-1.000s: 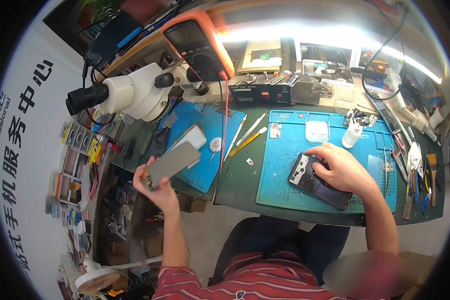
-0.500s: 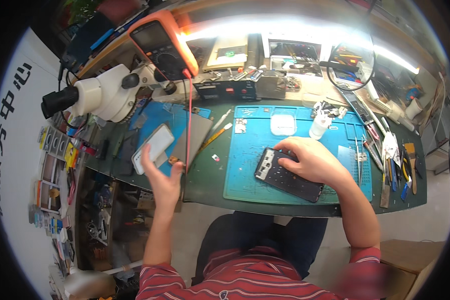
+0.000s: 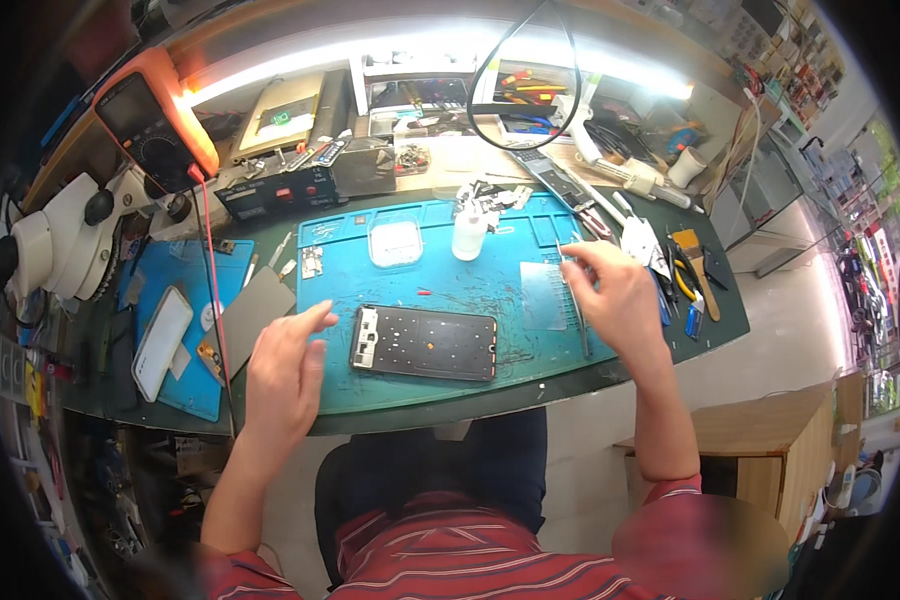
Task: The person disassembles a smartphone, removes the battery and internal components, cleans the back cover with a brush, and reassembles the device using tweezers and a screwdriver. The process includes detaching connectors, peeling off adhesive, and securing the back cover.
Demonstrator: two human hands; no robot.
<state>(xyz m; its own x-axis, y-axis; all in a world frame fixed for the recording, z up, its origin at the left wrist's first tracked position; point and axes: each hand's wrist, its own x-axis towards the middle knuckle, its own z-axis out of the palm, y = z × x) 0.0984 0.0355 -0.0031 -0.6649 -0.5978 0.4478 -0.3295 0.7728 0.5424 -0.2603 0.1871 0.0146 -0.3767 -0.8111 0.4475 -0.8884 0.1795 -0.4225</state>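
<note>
**Phone frame (image 3: pixel 425 345) flat and free!**

It lies on the blue mat (image 3: pixel 450 275), presumably for a steady, cushioned seat near the worktop (image 3: pixel 720 312) edge. The left hand (image 3: pixel 285 370) hangs beside it, loosely spread, holding nothing! Across, the right hand (image 3: pixel 613 297) curls by a slim metal tool (image 3: pixel 583 335); gripping? I cannot tell.

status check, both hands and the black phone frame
Left hand open, empty. Right hand at tweezers, grip unclear. Black phone frame flat on blue mat, neither hand over it.
</note>
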